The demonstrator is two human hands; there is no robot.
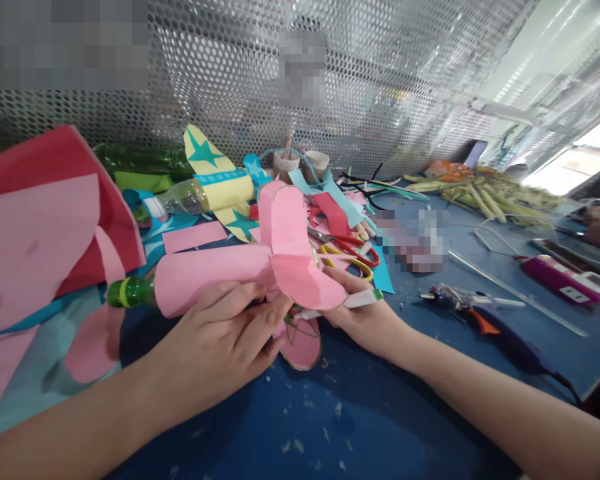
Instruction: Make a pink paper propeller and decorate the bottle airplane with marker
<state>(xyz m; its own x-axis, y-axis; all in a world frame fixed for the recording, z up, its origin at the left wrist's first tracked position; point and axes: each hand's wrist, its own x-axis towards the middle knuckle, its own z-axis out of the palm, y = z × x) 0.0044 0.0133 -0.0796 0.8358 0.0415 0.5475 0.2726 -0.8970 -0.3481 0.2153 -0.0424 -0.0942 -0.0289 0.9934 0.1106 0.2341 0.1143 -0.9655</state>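
Left hand (233,327) and right hand (367,327) sit close together above the blue counter (380,427), each with fingers closed. Red paper (55,153) lies at far left. Nearer the middle, a pink paper-wrapped bottle (210,277) lies sideways, green neck pointing left, its finned end clasped by the left hand. Behind it is a bottle in yellow paper (230,193). A dark-blue glue gun (510,340) rests at right; red-handled scissors (343,239) lie just beyond the right hand, which grips a white, green-ended marker (365,298).
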